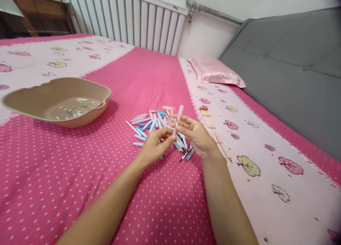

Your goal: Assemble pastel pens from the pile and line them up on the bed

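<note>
Head view, pale pink pen: the pale pink pen (179,115) is slanting in the air above the pen pile, its upper end leaning away from the person.
Left hand: the left hand (156,145) is pinching the pen's lower part between thumb and fingers.
Right hand: the right hand (198,133) is closing its thumb and fingers around the pen further up, just beside the left hand.
Pen pile: the pen pile (153,123) is lying loosely beneath and behind the hands, mixing pink, white, lilac and blue pens and caps; some dark tips are showing at its near edge.
Sorted pens: a brown-topped pen row (207,118) is lying to the right of the pile, and a pink-and-white pen group (222,145) is lying nearer the person, close to the right wrist.
Basin: a beige basin (50,92) is standing well to the left, holding scattered small white pieces (79,113).
Bed: a pink patterned bedspread (103,174) is carrying everything so far named.
Far side: a shiny pink pillow (217,72) is resting against the grey headboard (285,49); a white radiator (144,23) is standing behind the bed, with a grey pipe (213,14) running along the wall.
</note>
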A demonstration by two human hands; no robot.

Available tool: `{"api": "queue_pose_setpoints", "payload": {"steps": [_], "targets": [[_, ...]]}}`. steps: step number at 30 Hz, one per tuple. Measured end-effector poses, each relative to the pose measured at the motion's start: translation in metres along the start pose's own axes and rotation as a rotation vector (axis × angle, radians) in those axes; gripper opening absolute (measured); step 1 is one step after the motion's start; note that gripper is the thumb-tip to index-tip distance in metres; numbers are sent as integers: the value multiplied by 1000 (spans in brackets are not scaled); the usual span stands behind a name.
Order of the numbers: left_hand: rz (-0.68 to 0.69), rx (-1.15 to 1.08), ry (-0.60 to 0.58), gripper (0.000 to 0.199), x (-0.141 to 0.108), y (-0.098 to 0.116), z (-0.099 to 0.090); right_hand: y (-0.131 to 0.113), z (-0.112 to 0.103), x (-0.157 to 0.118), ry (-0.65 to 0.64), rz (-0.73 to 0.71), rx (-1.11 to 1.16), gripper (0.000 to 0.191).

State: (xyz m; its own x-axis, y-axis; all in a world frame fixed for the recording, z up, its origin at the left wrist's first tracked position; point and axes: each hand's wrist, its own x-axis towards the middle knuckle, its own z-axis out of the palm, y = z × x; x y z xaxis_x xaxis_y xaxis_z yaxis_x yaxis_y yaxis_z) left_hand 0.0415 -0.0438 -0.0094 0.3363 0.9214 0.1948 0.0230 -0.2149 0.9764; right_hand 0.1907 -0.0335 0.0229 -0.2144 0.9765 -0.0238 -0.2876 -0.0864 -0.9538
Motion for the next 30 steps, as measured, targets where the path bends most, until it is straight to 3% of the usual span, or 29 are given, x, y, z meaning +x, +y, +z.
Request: {"api": "queue_pose_setpoints", "payload": {"steps": [10,20,30], "targets": [[-27,51,40,24,-1,0,0,3,3,0,80,1,-94,48],[18,10,-15,25,0,0,-2,-4,2,-2,-90,-3,24,33],[19,31,-31,27,-1,3,-1,-1,2,-1,-1,21,14,39]]}}
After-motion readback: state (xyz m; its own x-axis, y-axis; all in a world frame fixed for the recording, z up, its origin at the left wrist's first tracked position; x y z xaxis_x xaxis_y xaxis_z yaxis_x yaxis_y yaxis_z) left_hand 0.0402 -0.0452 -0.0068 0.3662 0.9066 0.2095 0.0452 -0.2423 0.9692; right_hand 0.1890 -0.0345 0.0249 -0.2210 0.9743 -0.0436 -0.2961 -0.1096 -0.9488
